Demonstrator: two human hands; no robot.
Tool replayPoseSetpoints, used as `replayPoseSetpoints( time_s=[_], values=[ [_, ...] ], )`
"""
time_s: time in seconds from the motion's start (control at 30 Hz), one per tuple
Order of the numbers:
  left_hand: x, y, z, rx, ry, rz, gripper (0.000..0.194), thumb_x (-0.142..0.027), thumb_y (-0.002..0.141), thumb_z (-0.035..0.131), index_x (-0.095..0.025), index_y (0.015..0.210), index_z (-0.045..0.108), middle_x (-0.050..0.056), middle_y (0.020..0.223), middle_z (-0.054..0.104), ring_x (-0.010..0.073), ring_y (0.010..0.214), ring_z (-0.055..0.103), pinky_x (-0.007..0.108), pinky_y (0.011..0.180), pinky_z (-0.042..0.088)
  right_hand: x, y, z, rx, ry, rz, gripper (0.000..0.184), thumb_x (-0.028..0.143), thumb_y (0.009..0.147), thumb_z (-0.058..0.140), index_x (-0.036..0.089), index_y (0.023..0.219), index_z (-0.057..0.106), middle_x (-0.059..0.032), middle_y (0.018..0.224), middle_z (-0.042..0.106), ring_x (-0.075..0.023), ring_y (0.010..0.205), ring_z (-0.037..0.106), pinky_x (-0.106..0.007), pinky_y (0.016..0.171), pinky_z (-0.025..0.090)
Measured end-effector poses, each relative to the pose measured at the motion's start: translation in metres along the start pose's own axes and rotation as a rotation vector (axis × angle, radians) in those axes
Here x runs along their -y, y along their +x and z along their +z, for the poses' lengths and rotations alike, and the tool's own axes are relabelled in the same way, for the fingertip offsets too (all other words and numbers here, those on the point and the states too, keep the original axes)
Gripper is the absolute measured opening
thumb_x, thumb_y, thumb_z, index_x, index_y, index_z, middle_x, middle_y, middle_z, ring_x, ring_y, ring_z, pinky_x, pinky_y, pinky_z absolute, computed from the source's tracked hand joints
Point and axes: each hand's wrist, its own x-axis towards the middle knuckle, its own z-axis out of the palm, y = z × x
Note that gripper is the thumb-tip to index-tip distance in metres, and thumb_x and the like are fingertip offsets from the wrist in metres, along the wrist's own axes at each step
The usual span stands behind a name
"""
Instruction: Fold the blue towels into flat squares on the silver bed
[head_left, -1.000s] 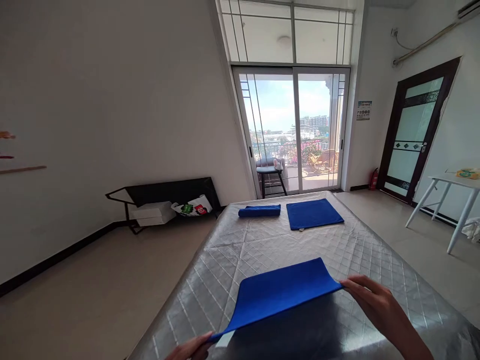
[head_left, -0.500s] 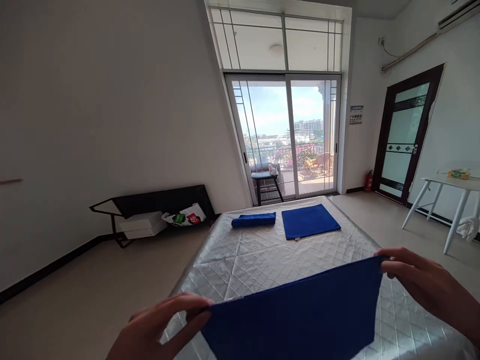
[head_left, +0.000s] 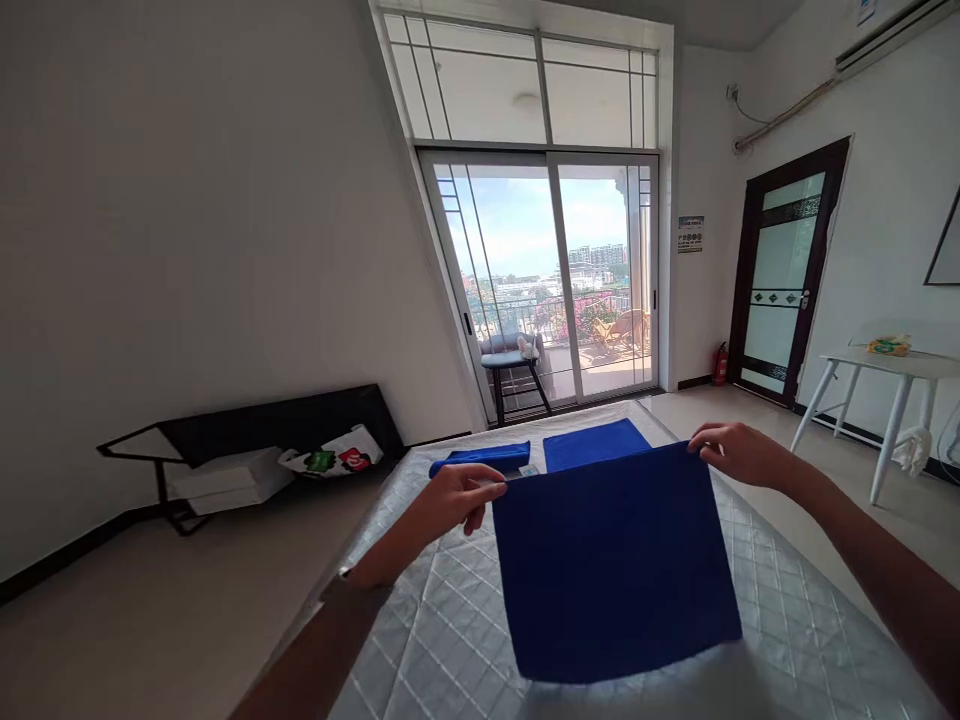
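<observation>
Between my two hands hangs a blue cloth (head_left: 611,570), its top edge stretched and its lower edge near the quilted silver-white cover. My left hand (head_left: 454,497) pinches the upper left corner between thumb and fingers. At the upper right corner, my right hand (head_left: 731,450) has the same kind of pinch. Behind the held cloth, a second blue cloth (head_left: 592,443) lies flat, its near part hidden. A folded or rolled blue cloth (head_left: 491,458) rests to its left, partly behind my left hand.
The quilted cover (head_left: 442,620) spreads over a bed-like surface. Left of it, a black bench-like frame (head_left: 285,415) has white boxes (head_left: 232,483) and a printed bag (head_left: 337,453). On the right stands a white table (head_left: 930,365) with a tissue pack (head_left: 889,346). A black stool (head_left: 510,362) stands at the glass door.
Both hands have moved up and farther forward with the blue cloth, which now hangs in fuller view and covers part of the flat cloth behind. The view has shifted slightly right.
</observation>
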Motion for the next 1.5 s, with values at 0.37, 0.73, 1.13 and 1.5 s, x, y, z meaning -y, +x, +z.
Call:
replayPoseSetpoints(
  time_s=[0.37,0.73,1.13,1.5],
  values=[
    [-0.027,0.181,-0.02,-0.628,0.302,0.11,0.03,-0.032,0.094,0.053,-0.014,0.112,0.068,0.012,0.098,0.08,0.0264,0.104,0.073,0.038,0.094,0.051,-0.052,0.19,-0.024,-0.262,-0.188,0.007,0.039,0.016,0.1,0.037,0.002,0.117,0.07,-0.0172,0.135,0.064,-0.021,0.121,0.059,-0.028,0.102,0.042],
    [0.12,0.135,0.156,-0.282,0.454,0.0,0.019,-0.02,0.094,0.055,-0.024,0.101,0.072,0.005,0.097,0.08,0.0204,0.094,0.074,0.027,0.08,0.051,-0.098,0.101,0.167,0.157,-0.183,0.189,0.035,0.013,0.093,0.048,0.022,0.112,0.076,-0.008,0.133,0.068,-0.0248,0.12,0.063,-0.038,0.102,0.048],
    [0.18,0.134,0.186,-0.289,0.537,0.086,0.019,-0.019,0.093,0.053,-0.022,0.097,0.072,0.005,0.107,0.073,0.0204,0.103,0.067,0.03,0.09,0.049,-0.116,0.067,0.222,0.231,-0.247,0.212,0.029,0.013,0.094,0.048,0.021,0.099,0.075,-0.0109,0.122,0.072,-0.0239,0.112,0.066,-0.031,0.096,0.046],
    [0.178,0.13,0.196,-0.374,0.556,0.089,0.026,-0.026,0.097,0.049,-0.019,0.102,0.074,0.01,0.108,0.073,0.0243,0.102,0.067,0.038,0.091,0.051,-0.097,0.076,0.22,0.287,-0.358,0.26,0.022,0.019,0.092,0.053,0.015,0.103,0.071,-0.0178,0.103,0.075,-0.0283,0.105,0.069,-0.036,0.093,0.045]
  ],
)
